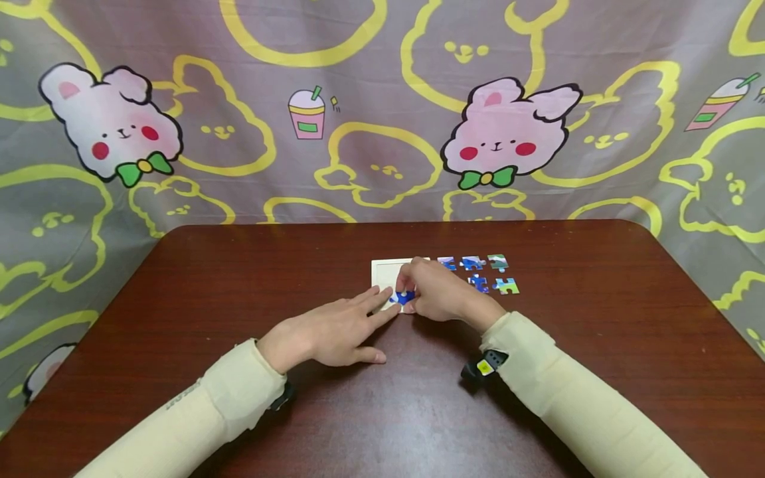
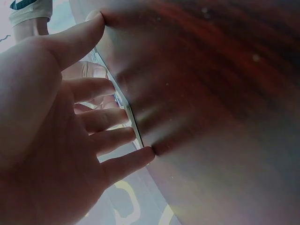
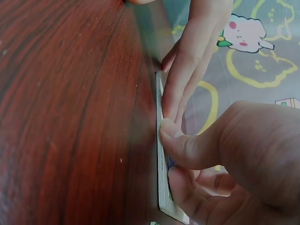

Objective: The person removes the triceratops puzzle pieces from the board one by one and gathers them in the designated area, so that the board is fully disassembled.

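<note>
In the head view a small white puzzle tray (image 1: pixel 382 269) lies on the table. Inside its near edge is a blue jigsaw piece (image 1: pixel 404 297), partly covered by fingers. My right hand (image 1: pixel 439 289) pinches this piece between thumb and curled fingers, low over the tray. From the left, my left hand (image 1: pixel 335 328) reaches flat with straight fingers, and its fingertips rest on the tray's left and near edges. In the right wrist view the right thumb (image 3: pixel 176 140) lies along the tray's side (image 3: pixel 163 187). The left wrist view shows the left fingers (image 2: pixel 117 140) spread along that edge.
Several loose jigsaw pieces (image 1: pixel 472 263) lie right of the tray, in two rough rows, including a green one (image 1: pixel 507 285). The brown wooden table (image 1: pixel 239 279) ends at a patterned curtain (image 1: pixel 382 106) behind. Dark straps (image 1: pixel 485 366) circle the wrists.
</note>
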Demonstrator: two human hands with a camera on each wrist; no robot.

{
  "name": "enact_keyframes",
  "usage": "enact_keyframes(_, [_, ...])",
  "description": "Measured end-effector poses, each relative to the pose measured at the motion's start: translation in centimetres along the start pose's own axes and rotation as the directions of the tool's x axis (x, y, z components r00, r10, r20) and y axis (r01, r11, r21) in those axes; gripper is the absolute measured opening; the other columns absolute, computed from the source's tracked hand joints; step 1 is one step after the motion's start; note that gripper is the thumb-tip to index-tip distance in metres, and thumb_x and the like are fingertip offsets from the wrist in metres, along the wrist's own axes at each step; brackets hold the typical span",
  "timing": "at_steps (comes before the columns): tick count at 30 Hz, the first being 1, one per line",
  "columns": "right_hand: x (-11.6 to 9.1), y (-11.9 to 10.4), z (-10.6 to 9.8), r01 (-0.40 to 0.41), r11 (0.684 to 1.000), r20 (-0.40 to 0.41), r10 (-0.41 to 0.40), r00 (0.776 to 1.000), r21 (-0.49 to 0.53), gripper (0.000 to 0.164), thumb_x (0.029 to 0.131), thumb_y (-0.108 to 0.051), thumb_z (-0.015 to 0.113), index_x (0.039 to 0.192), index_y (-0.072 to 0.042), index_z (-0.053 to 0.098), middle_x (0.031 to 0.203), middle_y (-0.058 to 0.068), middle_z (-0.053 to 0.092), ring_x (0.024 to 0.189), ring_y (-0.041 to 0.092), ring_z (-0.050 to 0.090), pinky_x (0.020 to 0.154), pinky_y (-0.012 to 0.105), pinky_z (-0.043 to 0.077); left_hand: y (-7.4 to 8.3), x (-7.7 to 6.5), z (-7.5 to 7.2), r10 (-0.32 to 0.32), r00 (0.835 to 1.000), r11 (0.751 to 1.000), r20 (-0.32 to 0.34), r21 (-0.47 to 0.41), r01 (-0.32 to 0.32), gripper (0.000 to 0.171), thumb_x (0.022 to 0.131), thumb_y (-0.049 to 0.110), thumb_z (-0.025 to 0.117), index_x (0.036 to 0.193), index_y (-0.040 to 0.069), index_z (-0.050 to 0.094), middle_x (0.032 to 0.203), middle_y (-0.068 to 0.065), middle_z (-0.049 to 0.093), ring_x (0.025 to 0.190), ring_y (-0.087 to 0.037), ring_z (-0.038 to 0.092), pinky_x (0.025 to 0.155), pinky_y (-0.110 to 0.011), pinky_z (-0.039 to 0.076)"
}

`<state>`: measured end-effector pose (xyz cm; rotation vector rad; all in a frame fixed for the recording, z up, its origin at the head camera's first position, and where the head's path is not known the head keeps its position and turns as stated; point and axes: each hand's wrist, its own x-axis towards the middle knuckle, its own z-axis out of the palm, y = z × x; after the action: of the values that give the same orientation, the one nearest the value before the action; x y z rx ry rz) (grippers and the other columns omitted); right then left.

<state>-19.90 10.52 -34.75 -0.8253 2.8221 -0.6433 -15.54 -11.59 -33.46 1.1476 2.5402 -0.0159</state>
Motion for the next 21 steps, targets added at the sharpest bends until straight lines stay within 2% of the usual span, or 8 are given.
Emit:
enact_keyframes(4, [0.05, -0.08, 0.07, -0.004, 1.0, -0.003, 0.004, 1.0, -0.006, 0.021, 0.085, -0.007, 0.085, 0.102, -0.009, 0.073, 0.101, 0.009, 0.068, 0.094, 0.023, 0.063, 0.089, 0.042, 0.055, 0.0, -0.01, 0.05, 0.001, 1.0, 1.0, -0.003, 0.004, -0.001, 0.081, 0.105, 0.051, 0.062, 0.17, 0.015, 0.028, 0.179, -0.016, 0.015, 0.166, -0.038, 0.018, 0.124, -0.058, 0.039])
enact_keyframes(11, [-0.21, -0.06, 0.26, -0.014, 1.0, -0.025, 0.014, 1.0, 0.017, 0.028, 0.085, -0.007, 0.087, 0.105, -0.01, 0.067, 0.1, 0.008, 0.062, 0.089, 0.021, 0.057, 0.083, 0.037, 0.05, 0.04, -0.05, 0.13, 0.005, 1.0, 1.0, -0.013, 0.008, -0.005, 0.081, 0.105, 0.051, 0.062, 0.169, 0.014, 0.029, 0.179, -0.017, 0.015, 0.165, -0.04, 0.019, 0.125, -0.058, 0.039])
enact_keyframes(18, [-0.54, 0.07, 0.55, -0.027, 0.999, -0.034, 0.029, 0.999, 0.038, 0.029, 0.087, -0.006, 0.085, 0.107, -0.013, 0.065, 0.106, 0.011, 0.062, 0.093, 0.021, 0.059, 0.085, 0.038, 0.053, 0.05, -0.04, 0.17, 0.002, 1.0, 1.0, -0.016, 0.008, -0.002, 0.081, 0.105, 0.051, 0.063, 0.169, 0.014, 0.029, 0.179, -0.017, 0.015, 0.166, -0.04, 0.018, 0.125, -0.058, 0.038])
enact_keyframes(21, [-0.71, 0.21, 0.62, -0.013, 0.998, -0.043, 0.015, 0.999, 0.056, 0.029, 0.088, -0.006, 0.084, 0.107, -0.013, 0.064, 0.098, 0.009, 0.064, 0.088, 0.02, 0.058, 0.081, 0.037, 0.051, 0.1, 0.01, 0.17, 0.001, 1.0, 1.0, -0.011, 0.004, -0.001, 0.081, 0.105, 0.051, 0.062, 0.169, 0.014, 0.028, 0.179, -0.016, 0.014, 0.166, -0.039, 0.018, 0.125, -0.058, 0.038])
